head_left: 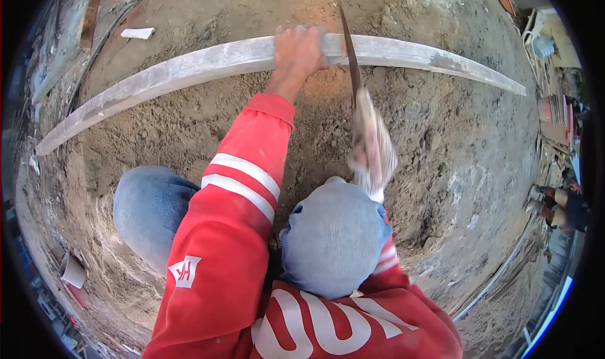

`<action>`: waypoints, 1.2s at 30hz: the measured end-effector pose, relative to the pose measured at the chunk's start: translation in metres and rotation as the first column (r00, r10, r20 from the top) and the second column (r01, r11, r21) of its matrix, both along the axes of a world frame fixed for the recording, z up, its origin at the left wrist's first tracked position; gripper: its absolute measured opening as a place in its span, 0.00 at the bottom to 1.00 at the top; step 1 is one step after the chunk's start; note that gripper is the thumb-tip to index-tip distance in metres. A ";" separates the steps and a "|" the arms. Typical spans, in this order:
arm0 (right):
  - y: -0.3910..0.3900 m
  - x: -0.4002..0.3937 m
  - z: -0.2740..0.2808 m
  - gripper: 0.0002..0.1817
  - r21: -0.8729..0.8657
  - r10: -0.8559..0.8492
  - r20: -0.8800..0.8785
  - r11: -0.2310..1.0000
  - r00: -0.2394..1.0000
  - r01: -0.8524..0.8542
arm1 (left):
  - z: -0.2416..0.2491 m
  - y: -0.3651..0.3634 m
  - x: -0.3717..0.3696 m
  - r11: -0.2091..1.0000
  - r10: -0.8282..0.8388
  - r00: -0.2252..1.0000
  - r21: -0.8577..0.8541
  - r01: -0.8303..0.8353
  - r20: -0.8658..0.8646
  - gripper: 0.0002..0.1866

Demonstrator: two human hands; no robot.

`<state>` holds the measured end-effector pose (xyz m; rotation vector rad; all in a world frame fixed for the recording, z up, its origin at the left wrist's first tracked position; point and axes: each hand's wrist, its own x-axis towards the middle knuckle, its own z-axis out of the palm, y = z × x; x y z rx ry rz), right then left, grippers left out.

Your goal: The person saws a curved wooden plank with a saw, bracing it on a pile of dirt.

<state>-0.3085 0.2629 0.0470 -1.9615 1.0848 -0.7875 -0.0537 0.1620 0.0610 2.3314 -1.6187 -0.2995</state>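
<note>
A long, pale wooden beam (208, 63) spans the view from side to side, looking curved through the lens. My left hand (299, 51) is closed over it near the middle, fingers wrapped across the far edge. In my right hand (370, 156), blurred by motion, is the handle of a handsaw (350, 53). The narrow blade points away from me and crosses the beam just right of my left hand. Reddish sawdust (318, 85) lies on the soil around the cut. How deep the blade sits in the wood cannot be made out.
My jeans-covered knees (334, 233) are bent close below the beam. Uneven soil (435, 144) surrounds it. A white scrap (138, 33) lies beyond the beam at upper left, and a pale container (73, 271) at lower left. Another person's legs (551, 201) show at the far right.
</note>
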 end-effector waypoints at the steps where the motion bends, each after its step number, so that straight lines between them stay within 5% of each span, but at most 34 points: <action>1: 0.029 -0.026 -0.004 0.38 0.026 -0.021 -0.060 0.999 0.998 0.023 | -0.005 -0.001 0.000 1.000 0.001 1.000 -0.031 -0.001 0.008 0.24; 5: 0.030 -0.018 -0.035 0.42 0.014 -0.041 -0.027 0.999 0.999 0.041 | -0.022 -0.007 -0.001 0.999 0.033 0.999 0.015 -0.034 0.040 0.27; 6: -0.002 0.018 0.001 0.31 -0.437 -0.051 -0.065 0.899 0.997 0.017 | -0.024 -0.002 -0.006 1.000 0.001 0.999 0.012 -0.002 0.050 0.27; 8: -0.070 0.078 -0.003 0.33 -0.560 -0.074 0.137 0.816 0.988 0.139 | -0.010 0.001 0.000 0.991 -0.014 0.999 -0.134 0.019 0.039 0.29; 10: -0.080 0.072 -0.005 0.41 -0.438 0.061 0.112 0.899 0.992 -0.006 | 0.000 -0.006 0.006 0.993 -0.029 0.998 -0.113 0.035 0.056 0.30; 12: -0.046 0.046 -0.007 0.31 -0.623 -0.092 0.024 0.777 0.995 0.087 | 0.001 -0.003 0.005 0.998 -0.034 0.999 -0.058 0.036 0.038 0.31; 14: 0.012 -0.011 -0.035 0.32 -0.112 -0.094 -0.200 0.991 0.975 0.073 | 0.001 -0.006 0.008 0.999 -0.036 0.999 0.015 0.036 0.031 0.31; 16: 0.048 -0.041 -0.021 0.41 -0.275 0.000 -0.244 0.959 0.970 -0.069 | -0.006 -0.006 0.005 1.000 -0.017 0.999 0.020 0.016 0.042 0.31; 19: 0.032 -0.002 0.036 0.39 -0.114 -0.013 -0.146 0.993 0.989 -0.004 | -0.008 -0.003 0.004 1.000 -0.002 0.998 -0.024 0.003 0.067 0.30; 23: -0.079 0.064 -0.034 0.35 -0.538 0.040 0.184 0.841 0.982 0.066 | -0.004 -0.001 -0.003 0.997 0.014 0.998 -0.078 -0.009 0.062 0.30; 24: -0.086 0.080 -0.014 0.35 -0.235 0.015 0.299 0.970 0.954 0.059 | -0.004 -0.004 -0.001 0.995 0.001 0.997 -0.095 0.007 0.083 0.30; 26: -0.082 0.089 0.005 0.35 -0.134 -0.022 0.301 0.989 0.953 0.065 | -0.002 -0.010 0.004 1.000 -0.009 0.999 0.007 0.009 0.052 0.30; 29: -0.081 0.071 -0.020 0.34 -0.394 -0.018 0.323 0.907 0.946 0.151 | 0.008 -0.006 0.003 0.999 -0.033 0.996 0.037 0.030 0.086 0.30; 30: -0.069 0.058 -0.011 0.34 -0.530 0.004 0.220 0.840 0.975 0.116 | 0.011 -0.006 0.004 0.999 -0.020 0.997 0.040 0.017 0.078 0.30; 32: -0.020 0.019 -0.022 0.34 -0.129 -0.116 -0.001 0.985 0.993 0.115 | 0.014 -0.011 0.009 0.992 -0.040 0.999 0.117 0.037 0.023 0.32; 36: 0.068 -0.040 0.005 0.36 -0.219 -0.074 -0.226 0.975 0.971 0.023 | 0.017 -0.020 0.019 0.984 -0.057 0.998 0.164 0.063 -0.041 0.35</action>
